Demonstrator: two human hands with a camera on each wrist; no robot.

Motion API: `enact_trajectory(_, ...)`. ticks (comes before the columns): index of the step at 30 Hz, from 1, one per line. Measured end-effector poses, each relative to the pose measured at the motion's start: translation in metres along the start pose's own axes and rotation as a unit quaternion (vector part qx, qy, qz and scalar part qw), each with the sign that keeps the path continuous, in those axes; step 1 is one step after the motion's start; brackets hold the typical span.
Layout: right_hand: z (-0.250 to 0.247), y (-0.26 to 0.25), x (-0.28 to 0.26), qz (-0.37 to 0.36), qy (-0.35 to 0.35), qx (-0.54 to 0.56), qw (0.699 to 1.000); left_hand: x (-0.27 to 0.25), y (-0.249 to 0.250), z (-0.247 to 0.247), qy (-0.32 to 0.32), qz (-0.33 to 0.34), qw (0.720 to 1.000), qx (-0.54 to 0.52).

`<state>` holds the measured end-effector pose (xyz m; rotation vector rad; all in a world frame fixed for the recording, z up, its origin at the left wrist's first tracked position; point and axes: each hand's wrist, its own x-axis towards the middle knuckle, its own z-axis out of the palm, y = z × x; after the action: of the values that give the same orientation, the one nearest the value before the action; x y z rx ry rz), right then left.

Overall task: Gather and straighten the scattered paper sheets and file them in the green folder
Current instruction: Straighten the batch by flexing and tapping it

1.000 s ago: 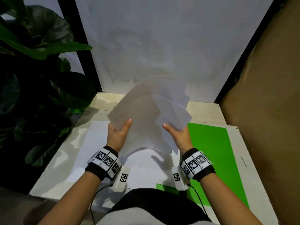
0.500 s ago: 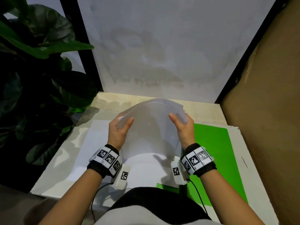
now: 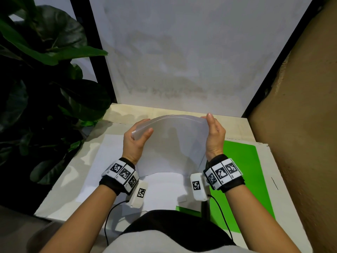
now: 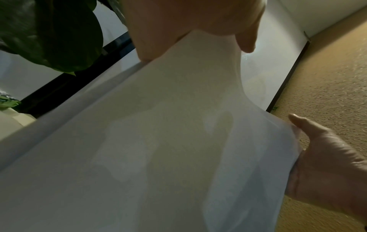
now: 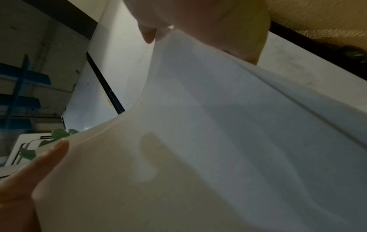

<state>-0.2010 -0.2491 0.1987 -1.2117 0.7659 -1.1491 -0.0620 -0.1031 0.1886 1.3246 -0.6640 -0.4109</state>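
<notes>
I hold a stack of white paper sheets (image 3: pixel 175 143) upright over the table, bowed into an arch, its lower edge resting on a sheet there. My left hand (image 3: pixel 135 141) pinches the stack's upper left corner, thumb in front. My right hand (image 3: pixel 215 136) grips the upper right edge. In the left wrist view the paper sheets (image 4: pixel 158 141) fill the frame, with the left hand (image 4: pixel 198 23) above and the right hand (image 4: pixel 321 164) at the far edge. The right wrist view shows the paper sheets (image 5: pixel 198 141) under the right hand (image 5: pixel 208 23). The green folder (image 3: pixel 242 172) lies flat at the right.
A white sheet (image 3: pixel 113 161) lies flat on the table (image 3: pixel 273 198) under and left of the stack. A leafy plant (image 3: pixel 45 88) crowds the left side. A white panel (image 3: pixel 182 52) stands behind and a brown wall (image 3: pixel 300 125) closes the right.
The fanned, raised sheets have come down and drawn together into one even stack. Both hands have slid up and apart to its upper corners.
</notes>
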Motion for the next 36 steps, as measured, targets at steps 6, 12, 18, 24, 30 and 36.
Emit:
enact_trajectory(6,-0.001,-0.001,0.004,-0.004,0.004,-0.028,1.0,0.004,-0.001,-0.002,-0.011,-0.022,1.0,-0.004)
enact_trajectory(12,-0.029,0.029,-0.002,0.084,-0.142,-0.112,0.98,0.015,-0.021,-0.015,-0.041,-0.13,0.99,0.02)
enact_trajectory(18,-0.023,0.043,-0.019,0.063,-0.12,-0.134,0.982,0.005,-0.006,-0.001,0.029,-0.079,0.996,0.011)
enact_trajectory(24,-0.021,0.037,-0.017,0.061,-0.109,-0.08,0.989,-0.005,-0.022,-0.007,0.019,-0.089,0.996,0.024)
enact_trajectory(30,-0.01,0.012,-0.017,0.009,-0.072,-0.053,0.996,-0.006,0.005,-0.002,0.01,-0.001,0.999,0.037)
enact_trajectory(36,-0.005,0.009,-0.017,-0.01,-0.064,-0.016,0.998,0.002,0.016,0.004,0.039,0.039,0.998,0.034)
